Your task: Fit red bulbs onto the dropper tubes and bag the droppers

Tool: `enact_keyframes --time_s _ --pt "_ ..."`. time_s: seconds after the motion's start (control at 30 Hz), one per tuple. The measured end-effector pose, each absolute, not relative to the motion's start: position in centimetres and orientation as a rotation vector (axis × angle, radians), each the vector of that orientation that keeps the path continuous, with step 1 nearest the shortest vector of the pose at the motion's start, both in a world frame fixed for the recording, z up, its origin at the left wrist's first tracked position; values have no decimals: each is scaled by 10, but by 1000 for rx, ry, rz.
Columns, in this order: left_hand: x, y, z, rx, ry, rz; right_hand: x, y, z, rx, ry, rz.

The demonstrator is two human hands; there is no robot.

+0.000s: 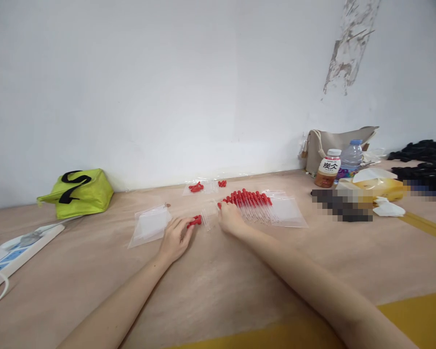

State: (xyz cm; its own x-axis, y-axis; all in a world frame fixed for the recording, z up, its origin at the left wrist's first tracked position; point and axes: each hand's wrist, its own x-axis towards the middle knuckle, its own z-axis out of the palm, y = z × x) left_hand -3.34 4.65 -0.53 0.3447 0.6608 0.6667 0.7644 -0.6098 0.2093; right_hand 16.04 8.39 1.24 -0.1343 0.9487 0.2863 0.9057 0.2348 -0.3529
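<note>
Left hand (176,238) at red caps (194,221), grip unclear from here; right hand (230,218) curled at red-topped tubes (254,204), grasp hidden. Light touch best, tubes stay aligned.

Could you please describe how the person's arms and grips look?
The left arm and right arm are bare as far as they show, with no sleeves, watch or bracelet in view. The left grip and right grip are ungloved human hands; I cannot tell about rings.
</note>
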Motion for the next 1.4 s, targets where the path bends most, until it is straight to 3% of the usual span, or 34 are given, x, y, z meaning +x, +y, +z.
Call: enact_keyframes --time_s 0.23,0.8,1.4 --pt "-13 17 -4 -2867 -1228 -915 238 46 -13 -1133 -2215 -240" --pt "14 10 -9 -2927 -1521 -1221 232 15 -15 -901 -2257 -59" --pt "18 6 -13 -2973 -1591 -1237 225 12 -13 -789 -2321 37"
